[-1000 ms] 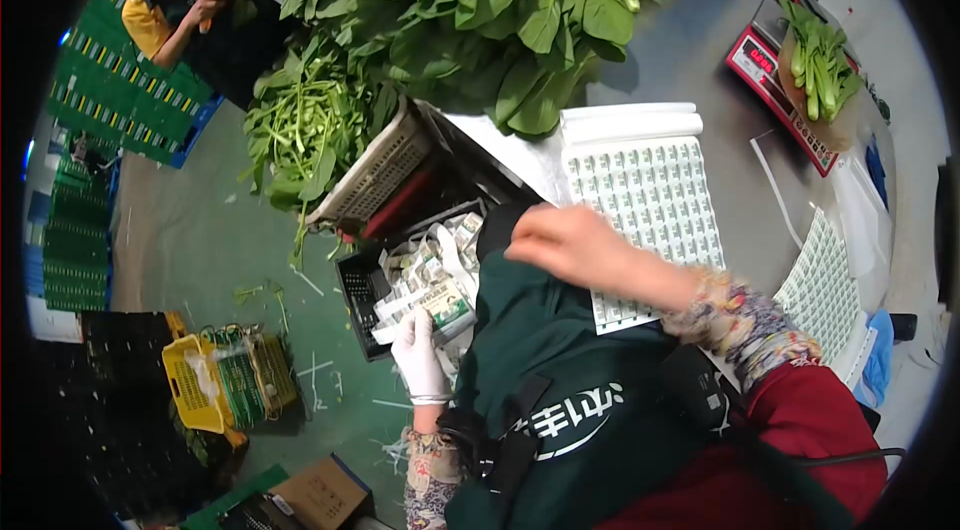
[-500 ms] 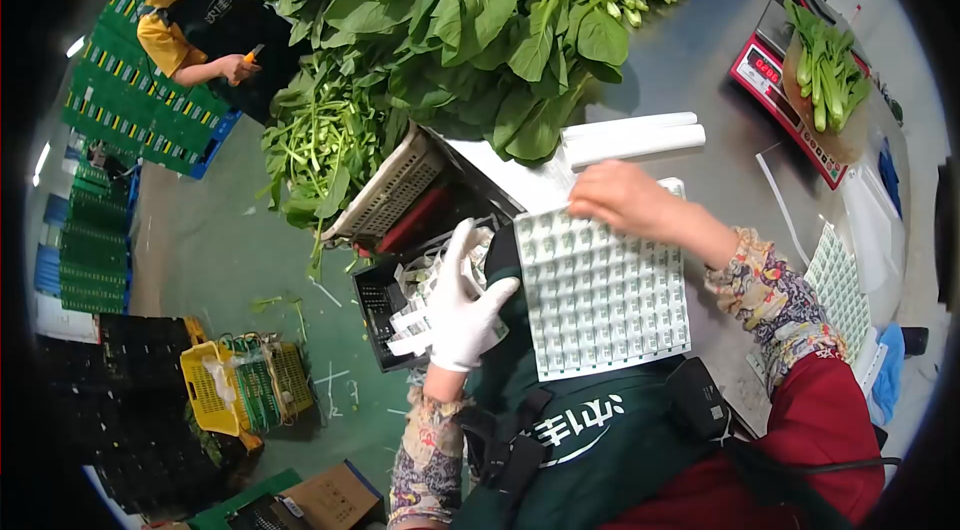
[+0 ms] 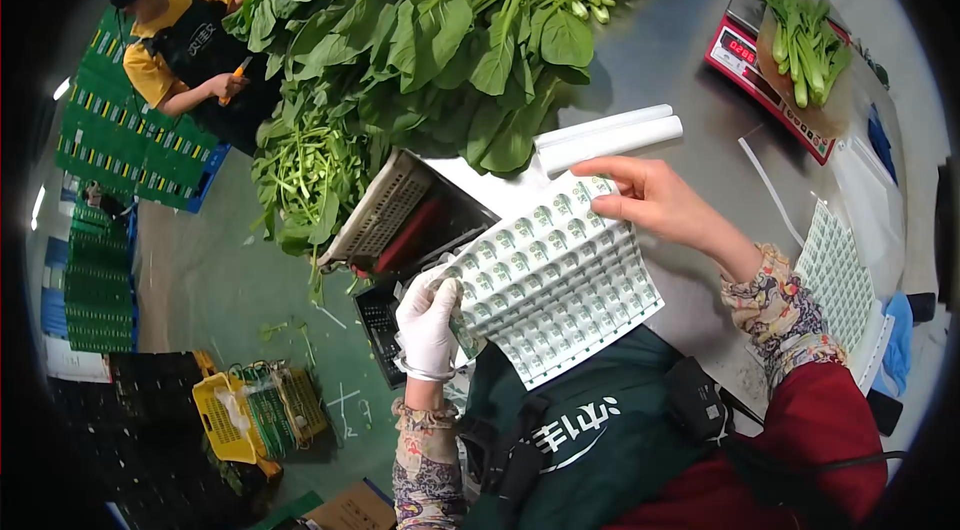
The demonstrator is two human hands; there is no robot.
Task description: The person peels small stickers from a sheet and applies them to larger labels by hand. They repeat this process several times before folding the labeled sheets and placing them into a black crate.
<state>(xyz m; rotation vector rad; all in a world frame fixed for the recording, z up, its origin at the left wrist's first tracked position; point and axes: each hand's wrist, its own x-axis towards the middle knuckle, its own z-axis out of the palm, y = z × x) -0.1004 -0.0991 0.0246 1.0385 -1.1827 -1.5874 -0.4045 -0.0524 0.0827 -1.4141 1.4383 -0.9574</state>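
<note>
A sheet of green-and-white printed labels [image 3: 560,280] is stretched between my hands, bent along a crosswise crease. My left hand [image 3: 427,325], in a white glove, pinches its left edge between thumb and fingers. At the upper right corner, the thumb and fingers of my bare right hand [image 3: 650,198] close on the sheet. Just beyond it, two white rolls [image 3: 612,142] lie on the metal table [image 3: 690,130]. Below my left hand stands a black crate [image 3: 378,330], partly hidden by the glove and the sheet.
Leafy greens [image 3: 430,40] are heaped at the back. A red scale [image 3: 725,50] carries a bunch of greens [image 3: 808,55]. Another label sheet [image 3: 832,260] lies on the right. A tilted crate [image 3: 365,215] and a yellow basket [image 3: 222,415] are leftward. A co-worker [image 3: 190,55] holds an orange-handled tool [image 3: 238,75].
My left hand, open beside the sheet before, has closed on its left edge. The sheet has turned and bent, its left side now lower. My right hand has shifted to its upper right corner.
</note>
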